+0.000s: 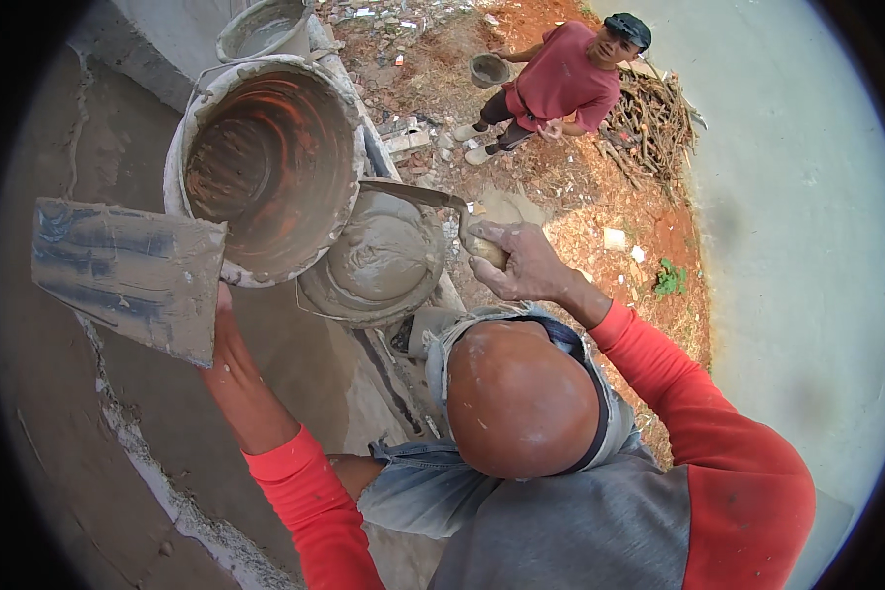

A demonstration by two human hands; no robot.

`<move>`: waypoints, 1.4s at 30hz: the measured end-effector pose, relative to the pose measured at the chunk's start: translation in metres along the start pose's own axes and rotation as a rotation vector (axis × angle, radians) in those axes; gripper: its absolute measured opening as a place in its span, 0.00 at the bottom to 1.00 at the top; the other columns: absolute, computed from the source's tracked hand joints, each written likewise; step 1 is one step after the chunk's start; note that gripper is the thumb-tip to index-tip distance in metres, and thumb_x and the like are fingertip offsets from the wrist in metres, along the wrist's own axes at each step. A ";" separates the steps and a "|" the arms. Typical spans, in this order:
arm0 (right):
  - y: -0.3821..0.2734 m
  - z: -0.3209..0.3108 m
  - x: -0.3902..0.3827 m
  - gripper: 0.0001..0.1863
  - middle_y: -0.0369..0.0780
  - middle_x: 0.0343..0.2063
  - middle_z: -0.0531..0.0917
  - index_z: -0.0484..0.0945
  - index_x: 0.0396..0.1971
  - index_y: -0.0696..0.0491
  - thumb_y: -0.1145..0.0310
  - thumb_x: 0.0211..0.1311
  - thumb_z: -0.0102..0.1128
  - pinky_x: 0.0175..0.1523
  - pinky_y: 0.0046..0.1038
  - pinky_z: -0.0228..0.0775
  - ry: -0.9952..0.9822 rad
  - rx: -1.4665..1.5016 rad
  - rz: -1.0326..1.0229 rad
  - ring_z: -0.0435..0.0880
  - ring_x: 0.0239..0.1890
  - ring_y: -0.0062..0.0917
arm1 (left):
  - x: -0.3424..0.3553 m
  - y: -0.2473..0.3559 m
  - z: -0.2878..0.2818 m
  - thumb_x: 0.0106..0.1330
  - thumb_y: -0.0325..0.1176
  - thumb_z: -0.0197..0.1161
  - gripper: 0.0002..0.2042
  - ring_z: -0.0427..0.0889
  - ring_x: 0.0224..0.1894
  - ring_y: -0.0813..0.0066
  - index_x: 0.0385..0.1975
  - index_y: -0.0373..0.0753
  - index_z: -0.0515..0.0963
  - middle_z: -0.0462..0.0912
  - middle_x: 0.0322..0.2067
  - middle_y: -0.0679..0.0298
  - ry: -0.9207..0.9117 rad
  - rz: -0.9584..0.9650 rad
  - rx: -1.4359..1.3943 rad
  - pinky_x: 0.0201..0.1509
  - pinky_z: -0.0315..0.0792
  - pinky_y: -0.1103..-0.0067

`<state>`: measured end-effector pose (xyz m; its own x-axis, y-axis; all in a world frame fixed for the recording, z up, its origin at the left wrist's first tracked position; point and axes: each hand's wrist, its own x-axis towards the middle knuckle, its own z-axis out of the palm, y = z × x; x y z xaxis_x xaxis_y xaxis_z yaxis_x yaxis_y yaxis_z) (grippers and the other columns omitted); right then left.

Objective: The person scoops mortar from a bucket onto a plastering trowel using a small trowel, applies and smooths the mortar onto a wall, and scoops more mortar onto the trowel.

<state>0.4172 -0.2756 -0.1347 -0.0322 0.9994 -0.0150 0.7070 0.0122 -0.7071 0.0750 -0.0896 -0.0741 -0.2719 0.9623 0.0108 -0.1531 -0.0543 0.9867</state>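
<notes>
Right of the mortar-filled pail (372,318), our right hand (526,262) clenched a trowel (462,206); left of it, a board (128,275) masked our left hand (223,299), grip unclear.

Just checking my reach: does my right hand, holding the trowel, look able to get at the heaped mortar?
Probably yes. The right hand is close by, its trowel near the far edge of the mortar bucket, and the heaped mortar lies uncovered. The large bucket overlaps only the left side.
</notes>
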 end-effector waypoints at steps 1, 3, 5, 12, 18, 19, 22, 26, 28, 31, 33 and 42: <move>0.014 0.012 -0.006 0.16 0.49 0.31 0.82 0.80 0.41 0.57 0.62 0.57 0.64 0.40 0.43 0.75 0.084 -0.179 -0.048 0.84 0.34 0.46 | 0.000 0.001 -0.002 0.80 0.43 0.47 0.25 0.64 0.72 0.62 0.71 0.36 0.62 0.67 0.69 0.57 -0.001 0.002 0.000 0.77 0.60 0.63; 0.037 0.031 -0.015 0.16 0.50 0.32 0.80 0.77 0.44 0.57 0.66 0.59 0.63 0.40 0.45 0.74 0.029 -0.227 -0.020 0.80 0.34 0.52 | 0.000 -0.001 -0.002 0.80 0.43 0.47 0.25 0.64 0.72 0.62 0.71 0.36 0.62 0.67 0.69 0.57 -0.003 -0.001 -0.002 0.77 0.60 0.63; 0.063 0.056 -0.022 0.24 0.53 0.46 0.83 0.72 0.57 0.60 0.62 0.64 0.59 0.51 0.47 0.76 -0.073 -0.236 0.087 0.83 0.45 0.52 | -0.002 -0.002 -0.002 0.80 0.43 0.47 0.25 0.64 0.72 0.62 0.71 0.36 0.62 0.67 0.69 0.57 -0.003 -0.005 -0.002 0.77 0.60 0.63; 0.093 0.100 -0.048 0.17 0.52 0.47 0.79 0.71 0.57 0.58 0.67 0.74 0.51 0.54 0.44 0.74 -0.074 -0.281 0.112 0.80 0.50 0.49 | -0.002 0.001 -0.008 0.80 0.43 0.47 0.25 0.64 0.72 0.62 0.71 0.36 0.62 0.67 0.69 0.57 0.009 -0.006 0.009 0.78 0.59 0.62; 0.142 0.089 -0.143 0.16 0.53 0.45 0.80 0.73 0.56 0.58 0.66 0.75 0.48 0.51 0.45 0.75 -0.072 -0.274 0.264 0.81 0.47 0.50 | -0.003 0.002 -0.017 0.81 0.43 0.47 0.25 0.63 0.72 0.62 0.71 0.36 0.62 0.66 0.69 0.57 0.018 -0.008 0.017 0.78 0.59 0.62; 0.148 0.084 -0.160 0.16 0.53 0.45 0.80 0.73 0.56 0.58 0.66 0.75 0.48 0.51 0.45 0.75 -0.073 -0.279 0.268 0.81 0.47 0.50 | -0.002 0.003 -0.015 0.81 0.43 0.47 0.25 0.63 0.72 0.62 0.71 0.36 0.62 0.66 0.69 0.57 0.020 -0.008 0.016 0.78 0.59 0.62; 0.167 0.085 -0.198 0.16 0.54 0.45 0.80 0.73 0.54 0.59 0.65 0.75 0.49 0.50 0.47 0.74 -0.140 -0.372 0.368 0.80 0.46 0.52 | -0.001 0.001 -0.006 0.81 0.43 0.46 0.25 0.63 0.72 0.62 0.71 0.36 0.62 0.66 0.69 0.57 0.003 -0.013 0.006 0.78 0.59 0.62; 0.157 0.076 -0.194 0.16 0.57 0.43 0.80 0.73 0.52 0.59 0.65 0.72 0.52 0.48 0.49 0.73 0.026 -0.278 0.449 0.80 0.44 0.55 | -0.001 0.001 -0.005 0.81 0.43 0.46 0.25 0.63 0.73 0.62 0.71 0.36 0.62 0.66 0.69 0.57 0.005 -0.016 0.009 0.78 0.58 0.62; 0.153 0.068 -0.180 0.16 0.57 0.42 0.80 0.74 0.51 0.59 0.65 0.72 0.53 0.47 0.49 0.73 0.122 -0.271 0.376 0.80 0.43 0.55 | -0.001 0.000 -0.001 0.81 0.43 0.46 0.25 0.63 0.73 0.62 0.71 0.36 0.62 0.66 0.69 0.57 -0.002 -0.023 0.005 0.78 0.58 0.62; 0.118 0.045 -0.133 0.16 0.56 0.39 0.82 0.74 0.51 0.58 0.64 0.70 0.56 0.44 0.48 0.74 0.231 -0.225 0.480 0.81 0.39 0.56 | 0.000 -0.002 0.003 0.81 0.43 0.46 0.25 0.63 0.73 0.62 0.71 0.36 0.62 0.66 0.69 0.57 -0.006 -0.023 0.003 0.78 0.58 0.62; 0.066 0.028 -0.089 0.18 0.55 0.36 0.84 0.76 0.49 0.59 0.62 0.68 0.59 0.42 0.45 0.74 0.307 -0.052 0.524 0.83 0.34 0.53 | 0.000 0.001 -0.003 0.81 0.42 0.46 0.25 0.63 0.73 0.62 0.71 0.36 0.62 0.66 0.70 0.57 0.005 -0.015 0.018 0.78 0.58 0.62; -0.110 -0.071 0.041 0.19 0.52 0.25 0.80 0.80 0.46 0.63 0.63 0.63 0.60 0.37 0.39 0.70 -0.163 0.213 0.182 0.74 0.25 0.37 | 0.007 0.010 0.015 0.81 0.42 0.46 0.25 0.62 0.73 0.61 0.71 0.36 0.61 0.65 0.70 0.56 0.003 -0.011 0.010 0.79 0.58 0.62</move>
<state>0.3882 -0.2339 -0.0075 -0.0432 0.9658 -0.2557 0.5482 -0.1911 -0.8142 0.0863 -0.0797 -0.0620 -0.2729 0.9620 -0.0009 -0.1464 -0.0406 0.9884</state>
